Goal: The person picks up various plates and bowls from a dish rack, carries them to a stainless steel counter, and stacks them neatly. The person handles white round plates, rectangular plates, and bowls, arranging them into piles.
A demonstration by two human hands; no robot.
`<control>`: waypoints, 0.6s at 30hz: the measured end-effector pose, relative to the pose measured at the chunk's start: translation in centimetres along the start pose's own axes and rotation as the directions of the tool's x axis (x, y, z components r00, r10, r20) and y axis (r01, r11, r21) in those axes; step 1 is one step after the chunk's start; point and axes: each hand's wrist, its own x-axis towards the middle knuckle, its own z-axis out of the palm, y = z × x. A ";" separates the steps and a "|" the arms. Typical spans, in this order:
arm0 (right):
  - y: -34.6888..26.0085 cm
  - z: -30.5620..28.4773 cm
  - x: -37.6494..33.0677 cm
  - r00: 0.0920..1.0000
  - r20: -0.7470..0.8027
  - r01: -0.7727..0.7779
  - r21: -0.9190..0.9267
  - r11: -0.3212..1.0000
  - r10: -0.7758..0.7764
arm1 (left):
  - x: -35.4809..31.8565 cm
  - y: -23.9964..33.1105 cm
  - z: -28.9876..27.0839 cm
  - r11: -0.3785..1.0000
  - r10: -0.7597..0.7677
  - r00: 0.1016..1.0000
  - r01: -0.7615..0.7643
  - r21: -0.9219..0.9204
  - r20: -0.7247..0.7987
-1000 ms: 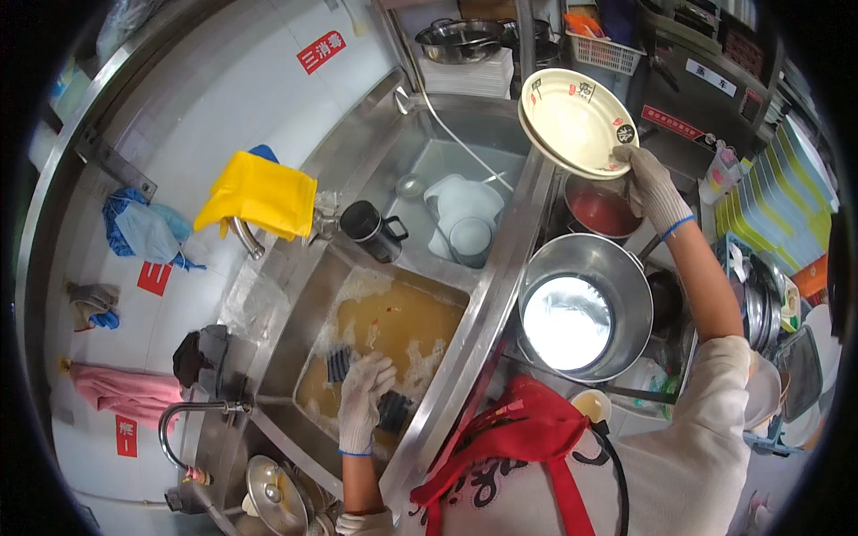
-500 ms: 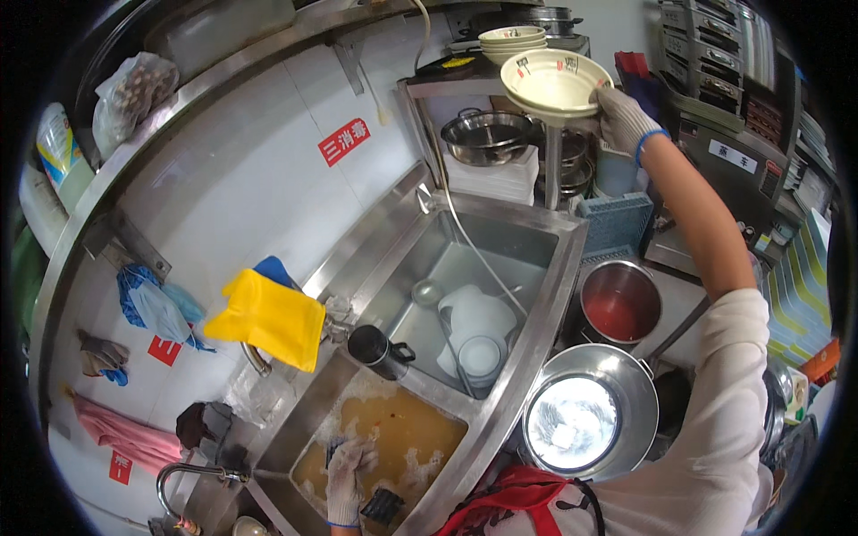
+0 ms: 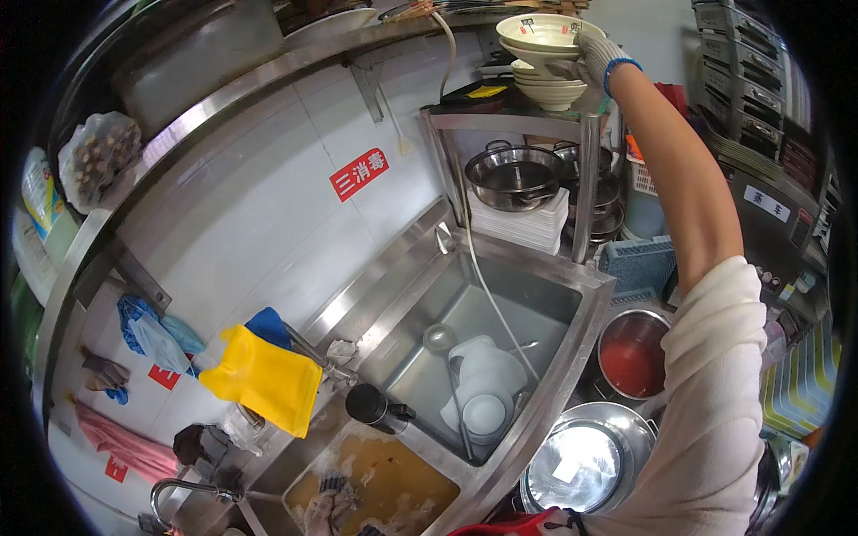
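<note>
At one o'clock, your right hand [image 3: 597, 64] pinched the cream bowls [image 3: 539, 32] at their rim, just above a stack [image 3: 549, 95] of more; contact between them could not be told. At seven o'clock, your left hand [image 3: 319, 515] was by a grey pad [image 3: 332, 483] in brown water [image 3: 402, 469], its finger state too unclear to tell.

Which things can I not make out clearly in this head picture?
- Beneath the brown water: head view, hidden by its cloudiness.
- Left wrist: head view, the lower edge cuts off everything below the left hand.
- Insides of the stacked bowls: head view, hidden by the bowls in the right hand.
</note>
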 end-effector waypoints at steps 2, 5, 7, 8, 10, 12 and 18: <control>-0.2 1.5 -0.3 1.000 -0.016 -0.006 0.031 1.000 0.006 | 0.3 0.0 0.3 0.993 0.067 0.998 -0.064 0.098 -0.019; 0.3 0.5 2.3 0.911 0.376 0.278 -0.255 0.926 -0.170 | 0.6 -2.4 0.6 0.974 -0.199 0.978 0.190 -0.121 -0.068; 1.0 0.6 4.0 0.794 0.515 0.523 -0.308 0.795 -0.323 | 1.6 -7.9 -0.1 0.920 -0.381 0.920 0.366 -0.143 -0.097; 1.5 1.2 4.9 0.823 0.475 0.485 -0.304 0.820 -0.311 | 1.5 -8.1 -0.2 0.972 -0.174 0.980 0.186 0.144 -0.091; 2.5 2.7 6.5 0.920 0.327 0.283 -0.168 0.944 -0.218 | 1.4 -6.6 -0.3 0.747 0.208 0.973 -0.225 0.626 0.102; 3.6 4.2 7.5 0.975 0.215 0.015 0.179 0.984 -0.054 | 1.9 -4.7 0.8 0.918 0.056 0.998 -0.050 0.393 -0.004; 8.2 3.1 14.3 0.989 0.118 0.069 0.187 0.980 -0.092 | 4.1 -3.5 2.0 0.978 -0.190 0.980 0.195 0.077 -0.065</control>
